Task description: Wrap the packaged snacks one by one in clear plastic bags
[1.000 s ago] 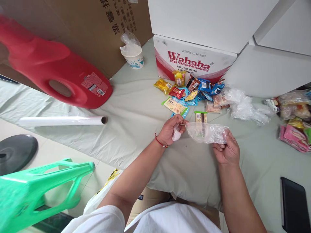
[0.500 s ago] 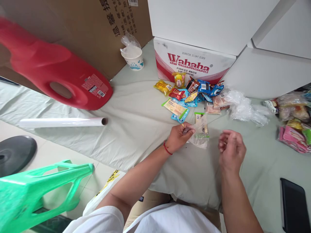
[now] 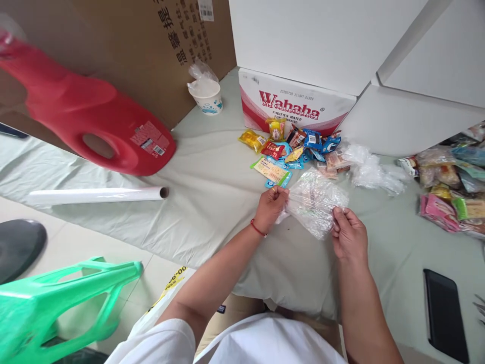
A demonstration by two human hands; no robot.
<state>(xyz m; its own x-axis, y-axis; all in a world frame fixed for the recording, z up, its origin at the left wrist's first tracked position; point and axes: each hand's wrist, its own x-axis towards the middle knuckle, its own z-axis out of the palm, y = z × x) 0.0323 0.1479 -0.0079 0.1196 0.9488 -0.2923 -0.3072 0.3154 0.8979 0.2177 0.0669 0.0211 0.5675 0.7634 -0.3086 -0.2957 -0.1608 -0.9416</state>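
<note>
A crinkled clear plastic bag [image 3: 316, 202] is stretched between my two hands above the cloth-covered table. My left hand [image 3: 272, 208], with a red cord on its wrist, is closed on the bag's left side. On the right edge, the fingertips of my right hand [image 3: 349, 230] pinch the film. Just beyond the bag lies a pile of small wrapped snacks, among them a pale green-edged packet [image 3: 271, 170], a red packet [image 3: 273, 149], a yellow one [image 3: 252, 141] and a blue one [image 3: 313, 138]. The bag covers whatever lies directly beneath it.
More crumpled clear plastic [image 3: 373, 169] lies right of the snacks, with another snack heap [image 3: 443, 212] farther right. A black phone [image 3: 447, 313] rests at the near right. To the left are a white roll [image 3: 98, 194], a red jug [image 3: 113, 126] and a paper cup [image 3: 207, 96]. A Wahaha carton [image 3: 295, 98] stands behind.
My right hand has come left and taken hold of the bag's edge. The bag, bunched by my left hand before, is now spread wide between both hands. The view has shifted slightly.
</note>
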